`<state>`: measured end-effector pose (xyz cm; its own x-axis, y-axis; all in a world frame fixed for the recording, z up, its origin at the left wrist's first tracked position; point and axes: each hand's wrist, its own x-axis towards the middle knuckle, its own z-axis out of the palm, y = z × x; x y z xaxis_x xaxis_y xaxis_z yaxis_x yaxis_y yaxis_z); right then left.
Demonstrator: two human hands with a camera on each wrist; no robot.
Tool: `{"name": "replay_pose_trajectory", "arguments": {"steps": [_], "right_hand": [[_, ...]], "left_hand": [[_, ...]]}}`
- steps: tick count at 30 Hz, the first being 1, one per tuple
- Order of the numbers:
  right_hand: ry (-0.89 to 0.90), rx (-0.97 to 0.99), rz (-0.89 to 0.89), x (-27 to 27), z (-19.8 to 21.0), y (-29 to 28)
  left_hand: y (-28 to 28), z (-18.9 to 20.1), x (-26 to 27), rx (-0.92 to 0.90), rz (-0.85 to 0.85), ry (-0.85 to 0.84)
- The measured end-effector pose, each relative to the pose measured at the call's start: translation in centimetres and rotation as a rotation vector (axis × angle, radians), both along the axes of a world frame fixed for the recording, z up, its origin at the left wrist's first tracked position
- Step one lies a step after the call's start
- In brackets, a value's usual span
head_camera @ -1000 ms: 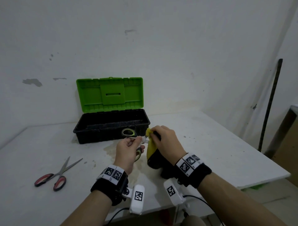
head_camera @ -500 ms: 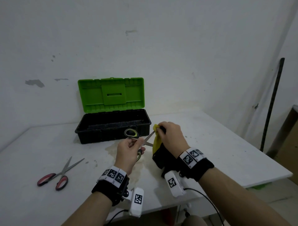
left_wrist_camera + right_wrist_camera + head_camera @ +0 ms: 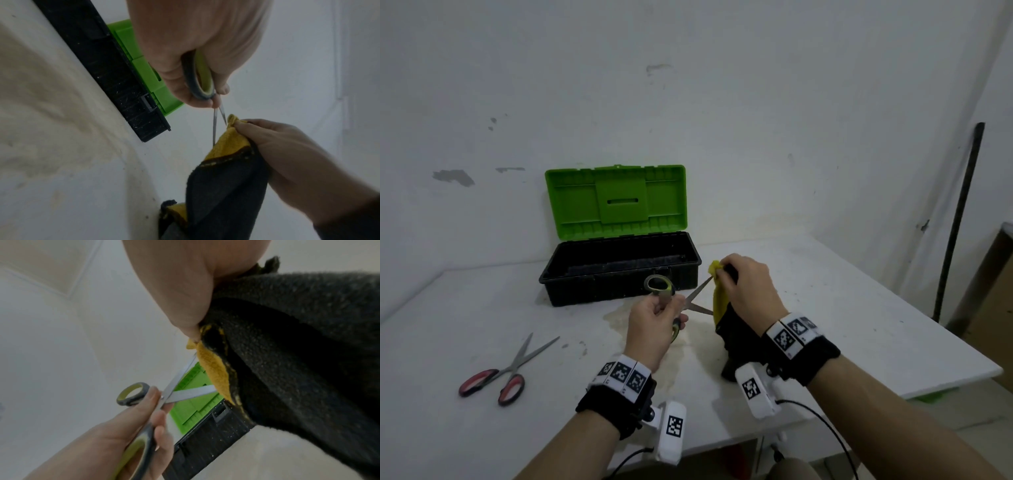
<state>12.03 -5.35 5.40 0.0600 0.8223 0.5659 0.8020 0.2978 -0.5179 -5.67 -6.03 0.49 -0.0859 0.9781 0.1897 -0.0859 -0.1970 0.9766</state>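
My left hand (image 3: 654, 320) grips a pair of grey-and-lime-handled scissors (image 3: 671, 301) near the pivot, blades spread apart and pointing right. My right hand (image 3: 746, 291) pinches the top corner of a yellow-and-black cloth (image 3: 720, 305) and holds it up so that it hangs down to the table. The upper blade tip touches the cloth's yellow corner and the lower blade meets its yellow face (image 3: 232, 139). In the right wrist view the blades (image 3: 185, 386) fork out from the left hand's fingers (image 3: 158, 426) to the yellow strip (image 3: 213, 369).
An open toolbox (image 3: 619, 270) with a black base and a raised green lid (image 3: 616, 202) stands behind the hands. Red-handled scissors (image 3: 500, 371) lie at the front left of the white table (image 3: 859, 308). A dark pole (image 3: 959, 219) leans on the wall at right.
The scissor blades have swung apart from nearly shut to wide open. My right hand has lifted the cloth's corner slightly up and to the right.
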Motion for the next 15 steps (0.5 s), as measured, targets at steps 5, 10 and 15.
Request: {"name": "replay_pose_trajectory", "arguments": {"steps": [5, 10, 15], "right_hand": [[-0.086, 0.019, 0.207, -2.4, -1.4, -1.9], [-0.027, 0.026, 0.046, -0.7, -0.6, -0.1], [0.011, 0.067, 0.023, -0.1, -0.3, -0.4]], "left_hand": [[0.2, 0.4, 0.7, -0.097, -0.002, -0.178], [0.1, 0.4, 0.9, -0.098, -0.027, -0.227], [0.2, 0.1, 0.8, -0.115, -0.023, -0.233]]}}
